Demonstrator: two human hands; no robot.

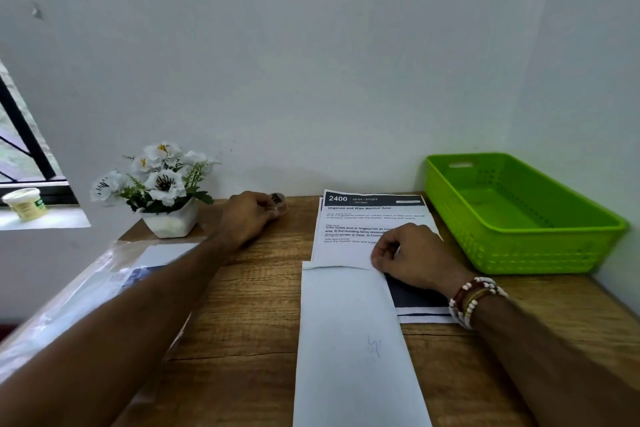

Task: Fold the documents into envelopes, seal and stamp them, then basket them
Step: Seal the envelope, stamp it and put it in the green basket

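A long white paper envelope [349, 340] is laid lengthwise on the wooden worktop [242, 322], its far end overlapping a stack of printed white documents [367, 218]. Its far right corner is pinched by the curled fingers [381, 255] of the right hand [412, 256]. A small round brownish object [278, 202] is gripped by the left hand [247, 218]. A green perforated plastic basket [536, 250] is set just right of the documents.

On my feed: L hand [247, 218] at far edge of desk [249, 305], fingers curled round a small round item [278, 200] near the flower pot [169, 222]; R hand [415, 256] lies curled on the printed sheets [367, 218], at top R corner of the long white envelope [349, 340]; can't tell if it pinches anything; green basket [540, 253] just R of sheets; plastic sleeve [86, 288] under L forearm.
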